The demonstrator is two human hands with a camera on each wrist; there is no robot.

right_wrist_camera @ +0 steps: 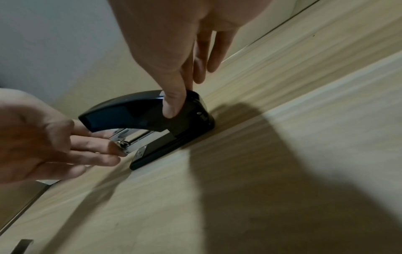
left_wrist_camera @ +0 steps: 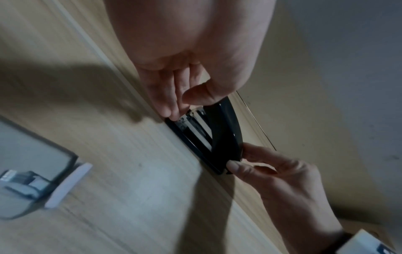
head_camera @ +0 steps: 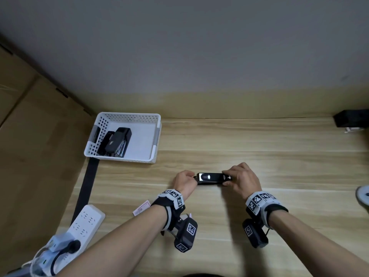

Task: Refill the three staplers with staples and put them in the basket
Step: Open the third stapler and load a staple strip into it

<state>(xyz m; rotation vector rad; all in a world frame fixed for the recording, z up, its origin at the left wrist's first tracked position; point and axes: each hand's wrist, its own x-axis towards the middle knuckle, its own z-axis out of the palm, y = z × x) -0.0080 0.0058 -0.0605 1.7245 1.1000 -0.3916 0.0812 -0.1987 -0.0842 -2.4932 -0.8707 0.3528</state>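
Observation:
A black stapler (head_camera: pixel 209 178) (left_wrist_camera: pixel 219 137) (right_wrist_camera: pixel 139 113) lies flat on the wooden table (head_camera: pixel 259 148), its top arm slightly raised over the metal magazine. My left hand (head_camera: pixel 185 181) (left_wrist_camera: pixel 180 106) pinches the front tip of the magazine. My right hand (head_camera: pixel 239 176) (right_wrist_camera: pixel 174 106) grips the hinge end, thumb on the near side and fingers on the far side. At the back left stands a white perforated basket (head_camera: pixel 127 115); two black staplers (head_camera: pixel 117 142) lie inside it along its left wall.
A small pink and white box (head_camera: pixel 141 207) lies just left of my left wrist. A white power strip (head_camera: pixel 85 222) with plugs sits at the near left edge. Cardboard (head_camera: pixel 30 136) stands left of the table. A black object (head_camera: pixel 351 117) is at the back right, a white round thing (head_camera: pixel 362 194) at the right edge.

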